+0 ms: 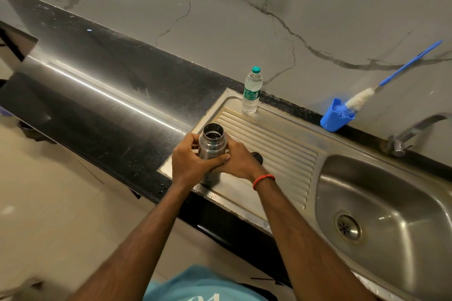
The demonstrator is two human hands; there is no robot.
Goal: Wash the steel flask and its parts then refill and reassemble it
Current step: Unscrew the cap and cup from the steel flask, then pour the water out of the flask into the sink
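Clasped by left grip (190, 162) and right grip (238, 161) together, for steadiness: steel flask (211, 140), upright and open-mouthed on the drainboard (281, 144) near the table (110, 110) edge. Just behind right grip, a dark part (257, 156), likely its cap. Beyond, within reach: water bottle (252, 91), bottle brush (359, 101), sink basin (391, 190).

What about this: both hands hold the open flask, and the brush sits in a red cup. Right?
No: the cup is blue, not red, as the head view shows. The brush sits in it; left hand and right hand hold the open flask.
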